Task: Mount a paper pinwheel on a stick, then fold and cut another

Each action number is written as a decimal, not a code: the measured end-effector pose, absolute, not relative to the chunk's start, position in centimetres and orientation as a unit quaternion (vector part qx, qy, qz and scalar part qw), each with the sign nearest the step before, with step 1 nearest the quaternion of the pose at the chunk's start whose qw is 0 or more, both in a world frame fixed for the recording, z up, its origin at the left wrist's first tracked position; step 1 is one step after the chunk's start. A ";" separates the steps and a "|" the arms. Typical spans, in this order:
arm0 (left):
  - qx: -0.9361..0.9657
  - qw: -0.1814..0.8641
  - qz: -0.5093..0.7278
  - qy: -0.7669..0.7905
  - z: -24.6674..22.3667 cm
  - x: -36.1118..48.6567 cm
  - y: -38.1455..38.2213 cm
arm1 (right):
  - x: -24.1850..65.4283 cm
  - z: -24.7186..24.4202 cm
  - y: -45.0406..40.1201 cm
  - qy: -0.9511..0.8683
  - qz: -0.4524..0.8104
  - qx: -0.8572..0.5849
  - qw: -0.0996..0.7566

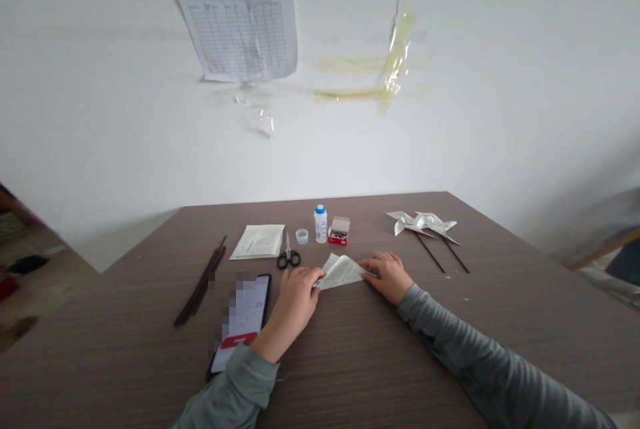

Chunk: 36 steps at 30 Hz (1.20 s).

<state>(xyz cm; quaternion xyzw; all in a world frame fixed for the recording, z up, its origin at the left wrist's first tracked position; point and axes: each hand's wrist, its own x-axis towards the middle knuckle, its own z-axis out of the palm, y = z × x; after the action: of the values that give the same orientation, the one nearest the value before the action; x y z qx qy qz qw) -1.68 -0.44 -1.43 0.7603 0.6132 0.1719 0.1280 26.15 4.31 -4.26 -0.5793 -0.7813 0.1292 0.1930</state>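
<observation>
A folded piece of printed paper [343, 272], roughly triangular, lies on the table between my hands. My left hand [299, 290] pinches its left corner between thumb and fingers. At the right corner, my right hand [387, 274] has its thumb and fingertips closed on the paper. Just beyond the left hand lie black-handled scissors [289, 257], blades pointing away. Behind the paper stand a white bottle with a blue cap [321, 224], a small clear cup [302, 236] and an open red box [339, 232] holding small metal pieces.
Two paper pinwheels [423, 224] on dark sticks lie at the back right. A stack of printed paper [258, 242] and several dark sticks [201, 286] are on the left. A phone [245, 316] lies beside my left forearm. The wall [320, 156] borders the table's far edge.
</observation>
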 end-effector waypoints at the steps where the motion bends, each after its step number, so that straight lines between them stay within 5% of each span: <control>1: 0.760 0.129 0.169 0.614 -1.3 -1.7 -0.5 | 26.2 -4.2 4.3 -0.783 0.128 -0.578 0.193; 25: 0.772 0.145 0.122 0.606 0.4 -1.1 -1.9 | 27.2 -3.8 4.2 -0.839 0.141 -0.496 0.175; 36: 0.797 0.054 0.144 0.584 -2.1 -0.5 -2.2 | 25.7 -7.5 4.5 -0.865 0.126 -0.407 0.264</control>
<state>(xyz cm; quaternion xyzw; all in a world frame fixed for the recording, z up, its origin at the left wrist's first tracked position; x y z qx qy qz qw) -0.46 -2.19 -2.07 0.7967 0.5845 0.1439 0.0544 25.70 4.53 -7.53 -0.4075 -0.8651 0.1255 0.2641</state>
